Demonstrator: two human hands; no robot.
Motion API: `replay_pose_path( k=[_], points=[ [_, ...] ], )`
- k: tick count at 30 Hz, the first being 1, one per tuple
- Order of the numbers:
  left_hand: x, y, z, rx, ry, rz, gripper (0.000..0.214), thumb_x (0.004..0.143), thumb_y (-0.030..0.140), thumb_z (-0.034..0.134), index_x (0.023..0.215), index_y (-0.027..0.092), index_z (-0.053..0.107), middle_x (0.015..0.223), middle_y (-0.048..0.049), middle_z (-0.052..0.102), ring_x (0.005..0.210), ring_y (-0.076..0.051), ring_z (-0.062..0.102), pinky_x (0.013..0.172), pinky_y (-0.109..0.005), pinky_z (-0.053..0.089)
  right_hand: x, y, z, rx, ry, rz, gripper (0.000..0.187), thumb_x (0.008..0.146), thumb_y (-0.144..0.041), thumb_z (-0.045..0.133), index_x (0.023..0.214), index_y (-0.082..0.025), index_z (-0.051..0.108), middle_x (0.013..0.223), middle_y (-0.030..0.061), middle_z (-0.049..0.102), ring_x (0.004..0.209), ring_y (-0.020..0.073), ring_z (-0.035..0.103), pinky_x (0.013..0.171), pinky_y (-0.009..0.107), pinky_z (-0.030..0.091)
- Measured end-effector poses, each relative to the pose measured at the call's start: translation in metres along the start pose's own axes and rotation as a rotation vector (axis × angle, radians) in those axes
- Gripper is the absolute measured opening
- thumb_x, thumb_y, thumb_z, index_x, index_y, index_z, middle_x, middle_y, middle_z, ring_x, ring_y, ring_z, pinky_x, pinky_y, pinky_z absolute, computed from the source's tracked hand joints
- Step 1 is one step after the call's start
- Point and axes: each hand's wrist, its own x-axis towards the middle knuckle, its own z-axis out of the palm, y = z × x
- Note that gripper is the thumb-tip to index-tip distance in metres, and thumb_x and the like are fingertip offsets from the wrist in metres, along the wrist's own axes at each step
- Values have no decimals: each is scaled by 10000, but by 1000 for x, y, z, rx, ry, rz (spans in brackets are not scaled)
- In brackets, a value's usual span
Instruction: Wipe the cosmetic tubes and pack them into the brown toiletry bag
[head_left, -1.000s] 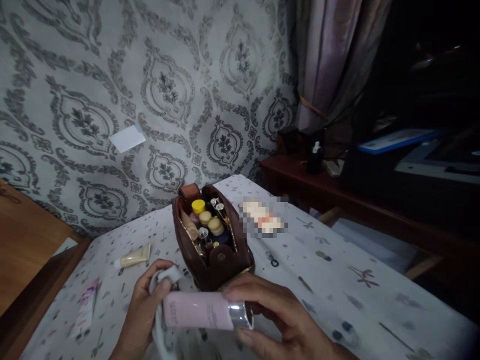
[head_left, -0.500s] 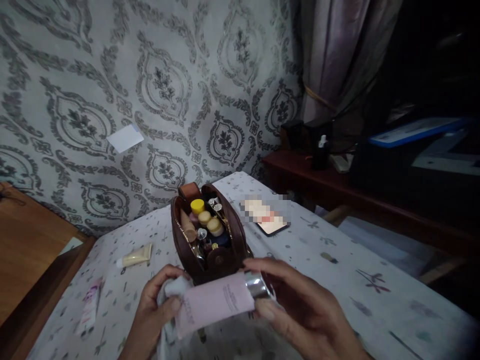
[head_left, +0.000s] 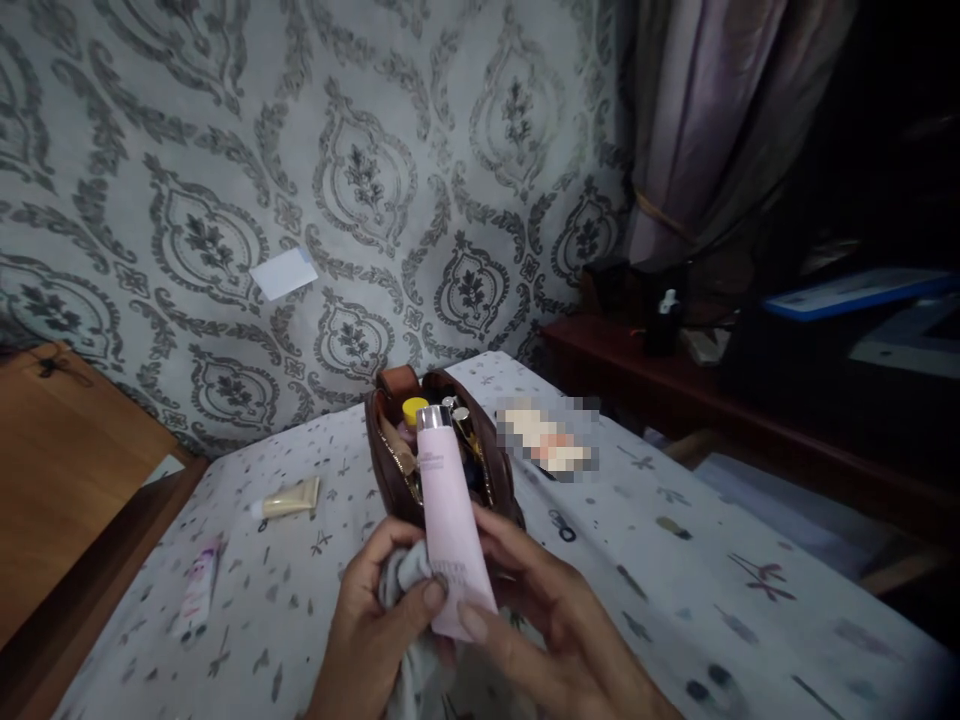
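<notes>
Now | pink tube (head_left: 452,505) is being held cap-up before brown bag (head_left: 384,475), mostly above the grip | lower end is being pinched by left hand (head_left: 375,610), cloth (head_left: 409,572) included, and right hand (head_left: 553,612)

A flat surface under a white cover (head_left: 285,585), printed with small grey and plum plant shapes, spreads beneath and around both hands. Just beyond the left hand (head_left: 379,610) and right hand (head_left: 551,610) stands a brown bag (head_left: 390,490), its top open. Out to the left of the left hand lie a pink-and-white tube (head_left: 197,590) and, farther off, a cream tube (head_left: 291,498). Beyond the right hand lies a flat, pixelated item (head_left: 547,438).
</notes>
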Motion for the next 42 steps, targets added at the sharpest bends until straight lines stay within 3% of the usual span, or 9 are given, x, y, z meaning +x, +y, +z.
replay_pose_path(
  k=[4, 8, 13, 17, 21, 27, 33, 38, 42],
  points=[
    [7, 4, -8, 136, -25, 138, 451, 726, 583, 706, 948, 204, 605, 535, 16, 599, 452, -152, 539, 468, -249, 438, 16, -20, -1, 24, -23, 27, 498, 834, -435, 693, 1292, -264, 599, 920, 58, 705, 687, 168, 663, 540, 269, 566],
    [15, 11, -25, 232, 154, 311, 380, 825, 547, 616, 958, 191, 607, 498, 34, 568, 483, -142, 529, 530, -236, 425, 48, -47, -5, -67, 8, -25, 458, 810, -421, 700, 1198, -188, 628, 675, 0, 643, 522, 122, 576, 392, 191, 456],
    [32, 8, -48, 267, 296, 373, 367, 841, 529, 604, 985, 193, 574, 505, 51, 559, 525, -138, 528, 608, -235, 421, 99, -65, -9, -300, -79, 48, 263, 869, -264, 574, 1075, -113, 632, 480, -51, 555, 361, 84, 472, 334, 159, 363],
    [47, -4, -60, 220, 289, 343, 418, 821, 554, 618, 1009, 187, 553, 513, 56, 562, 528, -139, 524, 616, -240, 411, 135, -67, -5, -508, -15, 155, 104, 829, -122, 573, 911, -120, 636, 511, -16, 622, 387, 107, 537, 388, 192, 430],
    [56, -18, -67, 176, 259, 334, 427, 807, 563, 634, 996, 189, 554, 525, 60, 569, 525, -128, 520, 615, -231, 398, 155, -67, 3, -780, 40, 218, 141, 814, -39, 554, 869, -129, 648, 471, -22, 603, 415, 142, 586, 454, 231, 473],
    [62, -29, -69, 142, 208, 321, 415, 785, 562, 655, 943, 187, 570, 495, 66, 542, 516, -130, 505, 603, -232, 375, 168, -60, 12, -1149, -68, 173, 192, 822, -52, 569, 931, -141, 699, 400, -39, 558, 554, 175, 679, 593, 227, 498],
    [60, -30, -67, 86, 157, 294, 442, 757, 576, 683, 927, 188, 555, 537, 67, 531, 506, -116, 493, 573, -227, 371, 181, -46, 24, -1334, -130, 186, 268, 846, -103, 587, 1097, -99, 679, 520, 29, 669, 700, 202, 721, 668, 242, 505],
    [58, -32, -70, 138, 134, 265, 425, 797, 588, 646, 921, 190, 558, 501, 53, 542, 474, -112, 452, 505, -212, 300, 180, -44, 32, -1388, -161, 182, 205, 893, -164, 560, 1001, -79, 713, 687, 120, 738, 748, 217, 728, 631, 240, 485],
    [59, -33, -71, 161, 114, 302, 392, 814, 564, 638, 896, 185, 575, 517, 53, 538, 513, -119, 485, 557, -218, 338, 181, -43, 32, -1422, -190, 189, 210, 889, -149, 540, 966, -76, 721, 765, 151, 751, 741, 217, 727, 593, 236, 461]
  ],
)
